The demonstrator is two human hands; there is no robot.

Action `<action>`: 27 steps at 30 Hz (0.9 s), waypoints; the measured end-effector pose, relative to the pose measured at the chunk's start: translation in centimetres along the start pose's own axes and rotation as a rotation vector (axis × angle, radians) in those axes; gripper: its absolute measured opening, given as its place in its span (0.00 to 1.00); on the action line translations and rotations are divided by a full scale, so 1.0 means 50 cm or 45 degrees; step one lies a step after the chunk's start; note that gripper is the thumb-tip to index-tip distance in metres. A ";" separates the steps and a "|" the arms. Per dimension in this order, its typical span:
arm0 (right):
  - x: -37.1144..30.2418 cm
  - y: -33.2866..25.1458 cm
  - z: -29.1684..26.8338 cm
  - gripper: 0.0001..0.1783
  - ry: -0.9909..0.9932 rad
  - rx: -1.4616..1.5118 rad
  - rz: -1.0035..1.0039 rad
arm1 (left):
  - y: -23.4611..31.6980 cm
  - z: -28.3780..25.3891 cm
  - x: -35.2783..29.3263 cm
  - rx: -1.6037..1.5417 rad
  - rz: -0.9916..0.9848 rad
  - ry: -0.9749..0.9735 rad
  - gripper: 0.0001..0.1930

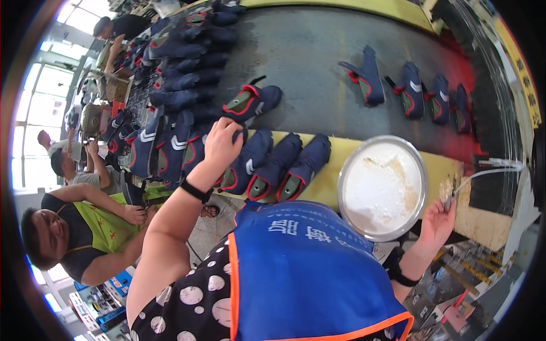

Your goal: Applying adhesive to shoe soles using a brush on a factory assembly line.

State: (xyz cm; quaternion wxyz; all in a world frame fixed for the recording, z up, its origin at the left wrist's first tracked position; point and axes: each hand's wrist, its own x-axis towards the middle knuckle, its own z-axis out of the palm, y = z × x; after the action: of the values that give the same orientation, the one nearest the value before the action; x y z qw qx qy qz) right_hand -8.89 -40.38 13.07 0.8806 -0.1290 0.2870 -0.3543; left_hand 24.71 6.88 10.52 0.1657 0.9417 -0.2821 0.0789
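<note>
My left hand [223, 141] reaches over a row of navy shoes on lasts at the near edge of the conveyor belt. Its fingers are closed on the dark upper part of a navy shoe [250, 156] with a white chevron, partly hidden under the hand. Just beyond the fingertips lies another navy shoe [253, 104], red-edged with a green last inside. At the right, my right hand [437, 223] pinches a small dark tool [451, 194] beside a thin white tube [489, 170]. A round metal pan [341, 193] of white powdery or pasty material stands left of it.
Navy shoes [182, 79] crowd the left side in rows. Several more [412, 94] stand on the far right of the grey belt [307, 51]. A person in a green apron [108, 221] sits at left, with other people behind. Tools hang at lower right.
</note>
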 end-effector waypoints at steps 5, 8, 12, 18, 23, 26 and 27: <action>-0.036 -0.015 -0.029 0.08 0.038 -0.060 -0.048 | -0.188 -0.029 0.211 0.253 -0.095 0.176 0.08; -0.071 0.001 0.030 0.08 0.074 -0.132 -0.148 | -0.327 -0.088 0.374 1.015 -0.124 0.137 0.16; -0.127 0.045 0.110 0.08 0.022 -0.239 -0.216 | -0.505 -0.108 0.506 1.207 0.299 -0.163 0.23; -0.196 0.126 0.214 0.09 0.202 -0.296 -0.323 | -0.666 -0.030 0.569 1.388 0.594 -0.216 0.13; -0.215 0.152 0.192 0.09 0.330 -0.255 -0.306 | -0.580 -0.025 0.554 1.376 0.332 -0.207 0.12; -0.208 0.166 0.176 0.08 0.317 -0.261 -0.233 | -0.506 -0.077 0.534 1.449 0.088 -0.437 0.33; -0.203 0.169 0.171 0.08 0.322 -0.253 -0.228 | -0.452 -0.114 0.528 1.397 0.018 -0.437 0.38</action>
State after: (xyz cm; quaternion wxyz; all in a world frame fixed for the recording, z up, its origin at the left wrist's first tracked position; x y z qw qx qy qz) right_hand -5.07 -27.03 20.49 0.7855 -0.1948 0.4163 -0.4145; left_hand 58.85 13.34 16.18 -0.3958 0.8872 -0.2290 0.0610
